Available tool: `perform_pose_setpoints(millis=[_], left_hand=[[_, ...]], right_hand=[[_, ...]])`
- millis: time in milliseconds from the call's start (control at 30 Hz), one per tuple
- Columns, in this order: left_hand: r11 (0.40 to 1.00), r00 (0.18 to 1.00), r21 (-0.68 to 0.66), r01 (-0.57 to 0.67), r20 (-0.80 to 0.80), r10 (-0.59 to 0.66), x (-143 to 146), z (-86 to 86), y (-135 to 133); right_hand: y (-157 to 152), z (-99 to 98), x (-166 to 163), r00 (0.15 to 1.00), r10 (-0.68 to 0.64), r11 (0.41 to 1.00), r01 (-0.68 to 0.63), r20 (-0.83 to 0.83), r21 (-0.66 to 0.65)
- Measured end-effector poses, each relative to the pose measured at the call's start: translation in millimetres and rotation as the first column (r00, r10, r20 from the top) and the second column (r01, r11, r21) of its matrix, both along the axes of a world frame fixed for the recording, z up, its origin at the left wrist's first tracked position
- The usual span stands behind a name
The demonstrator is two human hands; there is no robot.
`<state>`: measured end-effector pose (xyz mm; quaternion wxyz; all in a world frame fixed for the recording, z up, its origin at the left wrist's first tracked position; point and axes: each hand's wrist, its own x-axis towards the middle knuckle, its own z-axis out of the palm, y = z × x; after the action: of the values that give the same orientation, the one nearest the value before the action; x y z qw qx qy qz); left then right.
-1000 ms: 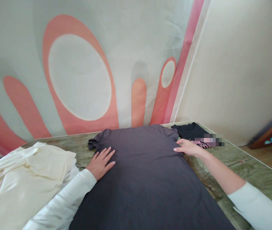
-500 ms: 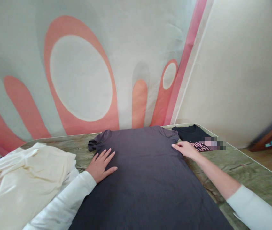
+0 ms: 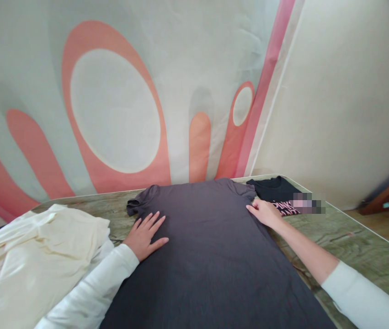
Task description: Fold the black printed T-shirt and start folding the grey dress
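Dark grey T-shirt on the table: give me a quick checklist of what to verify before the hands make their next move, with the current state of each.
1. Dark grey cotton T-shirt spread flat on the green marbled table: ok.
2. Left hand flat on the shirt near its left sleeve, fingers spread: ok.
3. Right hand at the shirt's right edge below the sleeve: ok; whether it pinches the cloth: cannot tell.
4. Left sleeve smooth: not ok, it is bunched.
5. Folded black printed T-shirt apart from the grey one: cannot tell, they lie very close.
6. Cream garment pile off the grey shirt: ok.
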<state>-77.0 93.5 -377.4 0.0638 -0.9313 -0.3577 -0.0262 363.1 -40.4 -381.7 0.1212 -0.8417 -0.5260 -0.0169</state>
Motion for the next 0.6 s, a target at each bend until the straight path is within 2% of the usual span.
perform_pose_setpoints(millis=[167, 400, 500, 600], left_hand=[[1.0, 1.0, 0.005, 0.008, 0.005, -0.009, -0.3, 0.3, 0.0], [1.0, 1.0, -0.007, 0.0, -0.006, 0.0, 0.2, 0.7, -0.1], [1.0, 1.0, -0.012, -0.005, 0.0, 0.005, 1.4, -0.4, -0.3], [0.999, 1.0, -0.033, -0.01, 0.008, 0.011, 2.3, 0.6, -2.1]], right_hand=[[-0.4, 0.5, -0.7, 1.0, 0.003, 1.0, -0.003, 0.018, 0.001], [-1.1, -3.7, 6.2, 0.998, 0.003, 0.998, 0.001, -0.062, 0.058], [-2.6, -3.6, 8.7, 0.99, 0.017, 0.994, -0.002, -0.143, 0.106], [-7.5, -0.5, 9.7, 0.946, 0.056, 0.992, -0.016, -0.319, 0.128]])
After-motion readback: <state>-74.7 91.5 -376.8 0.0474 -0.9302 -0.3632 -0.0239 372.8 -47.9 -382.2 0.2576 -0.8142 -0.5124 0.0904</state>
